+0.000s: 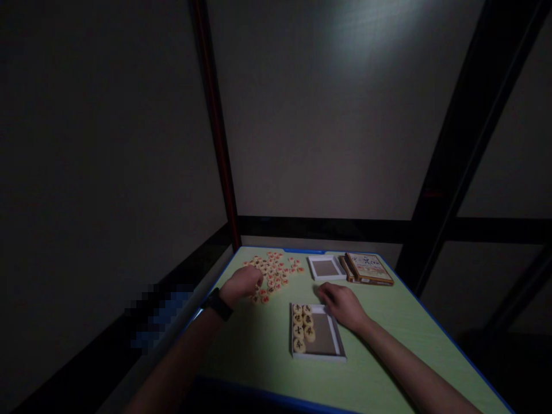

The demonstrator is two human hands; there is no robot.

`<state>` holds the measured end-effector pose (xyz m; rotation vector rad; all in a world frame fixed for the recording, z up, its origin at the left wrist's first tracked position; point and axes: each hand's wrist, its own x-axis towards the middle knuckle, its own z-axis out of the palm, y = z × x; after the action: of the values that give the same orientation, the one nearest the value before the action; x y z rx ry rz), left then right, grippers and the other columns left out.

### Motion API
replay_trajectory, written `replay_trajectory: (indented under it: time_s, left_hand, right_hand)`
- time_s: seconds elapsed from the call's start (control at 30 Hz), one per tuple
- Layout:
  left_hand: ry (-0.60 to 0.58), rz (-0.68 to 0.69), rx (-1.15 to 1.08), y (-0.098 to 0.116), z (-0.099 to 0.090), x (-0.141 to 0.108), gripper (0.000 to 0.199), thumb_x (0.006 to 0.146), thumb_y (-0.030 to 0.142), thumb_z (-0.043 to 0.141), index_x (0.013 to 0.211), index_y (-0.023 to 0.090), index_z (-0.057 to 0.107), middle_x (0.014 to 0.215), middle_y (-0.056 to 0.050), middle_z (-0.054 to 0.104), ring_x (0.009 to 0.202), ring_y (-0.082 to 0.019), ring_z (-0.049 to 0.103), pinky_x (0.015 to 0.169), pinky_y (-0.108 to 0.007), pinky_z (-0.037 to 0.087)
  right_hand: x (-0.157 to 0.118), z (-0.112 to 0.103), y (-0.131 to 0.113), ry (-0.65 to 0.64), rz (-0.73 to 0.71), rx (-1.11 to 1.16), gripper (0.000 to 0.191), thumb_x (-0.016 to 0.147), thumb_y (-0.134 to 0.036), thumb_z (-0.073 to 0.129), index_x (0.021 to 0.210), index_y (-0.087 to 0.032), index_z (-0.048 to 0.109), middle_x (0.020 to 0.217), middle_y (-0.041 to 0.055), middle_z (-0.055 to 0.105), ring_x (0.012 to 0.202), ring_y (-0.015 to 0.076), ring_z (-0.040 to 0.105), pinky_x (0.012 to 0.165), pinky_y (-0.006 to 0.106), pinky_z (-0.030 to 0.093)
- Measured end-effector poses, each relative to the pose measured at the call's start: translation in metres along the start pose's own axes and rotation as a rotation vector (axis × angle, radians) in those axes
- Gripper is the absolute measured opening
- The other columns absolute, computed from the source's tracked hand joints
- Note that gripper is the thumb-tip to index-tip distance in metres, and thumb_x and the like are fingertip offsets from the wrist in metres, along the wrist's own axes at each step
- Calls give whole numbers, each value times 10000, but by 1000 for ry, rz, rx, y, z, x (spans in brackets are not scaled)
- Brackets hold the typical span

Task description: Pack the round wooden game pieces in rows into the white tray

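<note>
My left hand point(245, 283), with a dark watch on its wrist, reaches down into a loose spread of round xiangqi pieces point(276, 280). Its fingers are curled together at the near edge of the spread, and what they hold, if anything, is hidden. My right hand point(340, 302) rests by the far right corner of a shallow white box point(321, 356), its fingers curled in. Several xiangqi pieces with dark characters point(298, 332) lie in two columns along the left side of this box; its right part shows a bare grey-brown bottom.
A second shallow white box point(314, 275) lies farther back, its grey-brown bottom showing. Beside it sits a printed box lid point(370, 268) on another brown-edged piece. The light green table point(379, 356) has a blue edge. Walls stand behind and to the left.
</note>
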<state>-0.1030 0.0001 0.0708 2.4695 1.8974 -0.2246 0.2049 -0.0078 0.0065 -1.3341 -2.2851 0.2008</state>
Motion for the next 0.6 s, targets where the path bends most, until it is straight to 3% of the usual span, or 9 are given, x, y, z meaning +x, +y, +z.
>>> replay_trajectory:
  time_s: [0.33, 0.6]
  left_hand:
    - [49, 32, -17, -5, 2, 0, 343, 671, 24, 633, 931, 224, 735, 987, -63, 738, 971, -216, 673, 820, -268, 494]
    - [23, 63, 8, 1, -3, -22, 235, 663, 122, 698, 876, 215, 731, 978, -75, 734, 961, -251, 671, 814, -305, 506]
  right_hand:
    - [-1, -3, -1, -18, 9, 11, 274, 922, -263, 421, 902, -197, 686, 896, 89, 757, 817, 222, 679, 703, 282, 420]
    - [-1, -1, 1, -12, 6, 8, 296, 945, -297, 410, 895, -195, 683, 882, 95, 755, 799, 230, 681, 697, 290, 420]
